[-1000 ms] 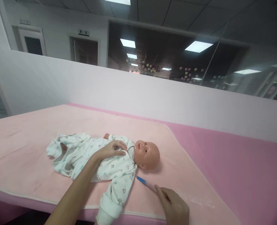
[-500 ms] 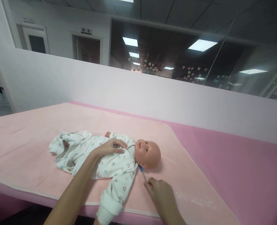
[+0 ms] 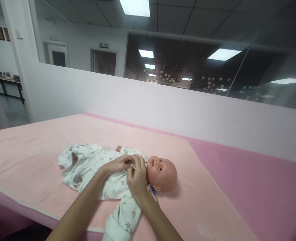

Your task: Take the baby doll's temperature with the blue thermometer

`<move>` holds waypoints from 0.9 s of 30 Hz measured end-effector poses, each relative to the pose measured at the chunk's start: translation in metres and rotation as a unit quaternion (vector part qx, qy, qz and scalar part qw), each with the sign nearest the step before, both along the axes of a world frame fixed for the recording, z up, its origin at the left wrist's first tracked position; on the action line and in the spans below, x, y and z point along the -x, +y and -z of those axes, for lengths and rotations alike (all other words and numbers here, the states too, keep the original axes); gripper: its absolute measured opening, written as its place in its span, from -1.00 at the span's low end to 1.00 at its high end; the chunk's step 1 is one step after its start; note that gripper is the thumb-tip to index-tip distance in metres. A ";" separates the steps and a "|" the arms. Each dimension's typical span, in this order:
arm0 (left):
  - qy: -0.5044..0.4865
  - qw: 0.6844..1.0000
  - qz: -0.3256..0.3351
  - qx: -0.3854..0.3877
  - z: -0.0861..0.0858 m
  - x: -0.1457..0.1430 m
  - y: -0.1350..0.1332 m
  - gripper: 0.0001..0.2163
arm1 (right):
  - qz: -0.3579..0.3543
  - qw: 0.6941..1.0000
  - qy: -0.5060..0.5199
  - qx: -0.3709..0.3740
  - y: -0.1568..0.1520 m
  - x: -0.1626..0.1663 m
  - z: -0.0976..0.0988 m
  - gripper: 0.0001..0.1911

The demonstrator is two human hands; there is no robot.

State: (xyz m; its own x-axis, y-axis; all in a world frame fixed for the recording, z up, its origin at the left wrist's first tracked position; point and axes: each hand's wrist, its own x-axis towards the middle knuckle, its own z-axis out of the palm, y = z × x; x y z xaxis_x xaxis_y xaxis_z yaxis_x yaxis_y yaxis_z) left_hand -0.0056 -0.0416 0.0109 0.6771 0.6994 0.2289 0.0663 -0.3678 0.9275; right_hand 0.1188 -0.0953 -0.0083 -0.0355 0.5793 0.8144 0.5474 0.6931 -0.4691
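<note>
Bald tan plastic baby doll [image 3: 166,175] lies on its back mid-mat, head to pic R, face up. It wears a white fabric baby outfit w/ small prints [image 3: 115,188]; leg end bunched & rumpled at pic L, near sleeve stretched toward the mat's front edge, doll's far hand poking out of the other cuff.

L hand [image 3: 119,164] is on the chest, fingers bent, tips up by the neckline. R hand [image 3: 138,175] is right alongside, palm down, fingers curled in to meet L's at the same spot; both half-closed. Can't tell if either has a pinch of cloth, tips overlap too much. Hands block most of the collar & upper chest; R forearm crosses over the near shoulder.

Slim pen-like stick w/ blue end [image 3: 154,191] sits just under doll's ear, close to the neck, partly hidden by R wrist.

Under it all: peach-pink cloth mat [image 3: 50,134], pale edging, over a darker pink padded surface [image 3: 238,167]. Behind, low white wall [image 3: 163,103], then glass w/ pastel heart stickers [image 3: 168,77]. Far L thru opening: dark-legged table [image 3: 8,81].
</note>
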 end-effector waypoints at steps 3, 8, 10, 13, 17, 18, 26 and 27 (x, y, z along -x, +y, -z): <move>0.000 1.000 0.011 -0.007 -0.002 -0.002 -0.002 -0.90 | -0.016 0.999 0.038 -0.003 0.000 -0.003 0.012 -0.53; -0.018 1.000 -0.006 -0.004 -0.002 -0.002 -0.002 -0.88 | 0.003 0.998 0.055 -0.007 -0.005 -0.005 0.015 -0.48; -0.020 1.000 0.001 0.002 0.000 -0.002 -0.001 -0.85 | 0.008 0.998 0.059 -0.003 -0.004 -0.003 0.014 -0.50; -0.029 0.999 0.001 0.017 0.000 -0.001 0.001 -0.85 | 0.009 0.998 0.063 -0.009 -0.002 -0.002 0.015 -0.53; -0.034 0.999 0.011 0.031 -0.002 -0.002 -0.001 -0.86 | 0.011 0.997 0.072 -0.010 0.000 -0.002 0.016 -0.60; -0.034 0.999 0.011 0.031 -0.003 -0.002 -0.002 -0.86 | 0.011 0.997 0.074 -0.008 0.000 -0.002 0.017 -0.61; -0.006 1.000 0.019 0.000 -0.004 0.000 -0.004 -0.77 | 0.000 0.998 0.070 0.000 -0.002 -0.004 0.015 -0.64; -0.005 1.000 0.021 0.000 -0.004 0.001 -0.003 -0.76 | 0.000 0.998 0.068 0.000 -0.002 -0.004 0.015 -0.65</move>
